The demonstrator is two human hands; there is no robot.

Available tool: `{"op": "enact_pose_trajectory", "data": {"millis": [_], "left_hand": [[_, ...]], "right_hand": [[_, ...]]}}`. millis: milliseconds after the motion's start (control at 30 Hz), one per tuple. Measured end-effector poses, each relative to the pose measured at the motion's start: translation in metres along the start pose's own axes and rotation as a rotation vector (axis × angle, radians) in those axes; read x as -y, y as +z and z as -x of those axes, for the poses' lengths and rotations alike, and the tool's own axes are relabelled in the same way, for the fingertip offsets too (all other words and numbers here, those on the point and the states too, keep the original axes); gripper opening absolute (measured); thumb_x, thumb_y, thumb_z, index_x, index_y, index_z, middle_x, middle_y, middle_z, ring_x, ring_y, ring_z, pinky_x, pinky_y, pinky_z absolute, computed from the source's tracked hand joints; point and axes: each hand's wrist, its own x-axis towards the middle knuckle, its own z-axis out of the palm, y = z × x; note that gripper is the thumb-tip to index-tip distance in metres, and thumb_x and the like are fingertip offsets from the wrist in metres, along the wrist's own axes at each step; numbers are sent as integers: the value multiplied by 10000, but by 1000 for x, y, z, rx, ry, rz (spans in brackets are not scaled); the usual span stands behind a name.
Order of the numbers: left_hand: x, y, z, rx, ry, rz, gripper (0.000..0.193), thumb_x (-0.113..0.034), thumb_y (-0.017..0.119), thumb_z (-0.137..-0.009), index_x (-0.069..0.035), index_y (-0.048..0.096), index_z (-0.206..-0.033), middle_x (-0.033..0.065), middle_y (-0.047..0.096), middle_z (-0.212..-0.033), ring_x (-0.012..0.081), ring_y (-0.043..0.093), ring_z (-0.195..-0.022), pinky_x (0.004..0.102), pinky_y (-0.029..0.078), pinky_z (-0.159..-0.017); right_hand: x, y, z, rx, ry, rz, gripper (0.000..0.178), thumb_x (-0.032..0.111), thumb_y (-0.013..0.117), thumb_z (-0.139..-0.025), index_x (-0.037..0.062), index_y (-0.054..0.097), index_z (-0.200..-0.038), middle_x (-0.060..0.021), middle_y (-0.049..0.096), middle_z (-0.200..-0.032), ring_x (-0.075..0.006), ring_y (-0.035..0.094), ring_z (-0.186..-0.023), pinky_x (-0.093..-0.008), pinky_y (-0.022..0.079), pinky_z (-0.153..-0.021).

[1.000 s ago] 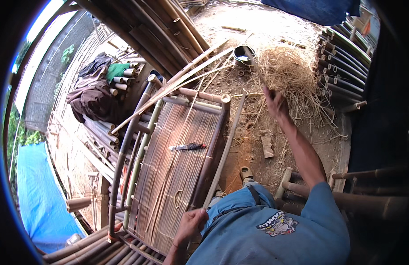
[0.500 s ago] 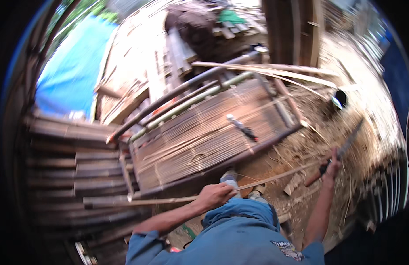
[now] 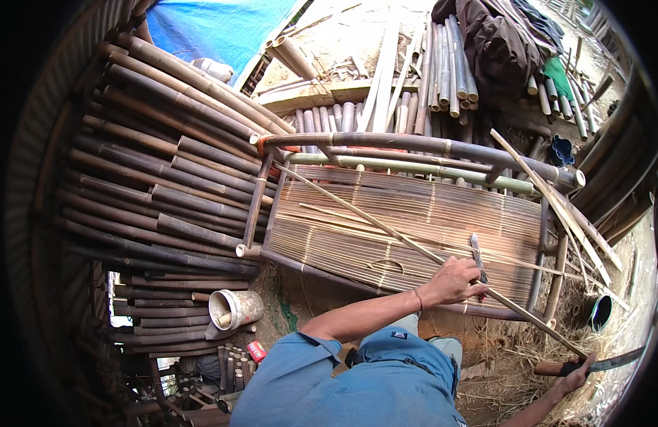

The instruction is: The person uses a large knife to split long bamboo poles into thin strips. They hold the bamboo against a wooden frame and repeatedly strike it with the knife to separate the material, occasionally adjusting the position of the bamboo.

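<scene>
My left hand (image 3: 453, 280) is closed around a long thin bamboo strip (image 3: 372, 220), which slants from the far left of a bamboo bench down to my right hand. Lower right, my right hand (image 3: 578, 376) grips a machete (image 3: 617, 361) by its wooden handle, blade pointing right. The strip's near end meets this hand beside the blade; whether the fingers also pinch it I cannot tell. Beneath the strip, the slatted bench (image 3: 329, 249) bears a small knife (image 3: 477, 257), close to my left hand, and several loose thin strips (image 3: 343, 217).
Dark bamboo poles (image 3: 165, 171) are stacked at left, with a white bucket (image 3: 236, 309) below them. More cut poles (image 3: 450, 71) and a brown cloth (image 3: 496, 43) lie beyond the bench. Split strips (image 3: 556, 203) lean at its right end, near a dark round container (image 3: 599, 313).
My view has turned left. The strip has swung from low across my waist to a diagonal over the bench. My left hand has moved forward and right; my right hand still holds the machete.
</scene>
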Motion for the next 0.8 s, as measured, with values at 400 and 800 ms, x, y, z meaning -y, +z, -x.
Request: {"op": "enact_pose_trajectory", "data": {"millis": [400,800], "left_hand": [[72,-29,-56,-273,125,88,364,-467,637,-868,-105,596,-880,47,533,-873,190,507,-844,361,374,-765],[119,-51,-112,288,-210,-328,803,-818,287,-830,-112,389,-461,29,359,-432,162,390,-389,346,308,-358]], "right_hand": [[50,115,-13,462,-85,-317,289,335,534,-985,53,549,-1044,21,450,-740,-80,443,-651,-198,356,-580],[-7,189,-79,185,138,-17,389,321,697,-887,56,589,-1149,17,519,-770,-64,460,-550,-196,394,-472]]}}
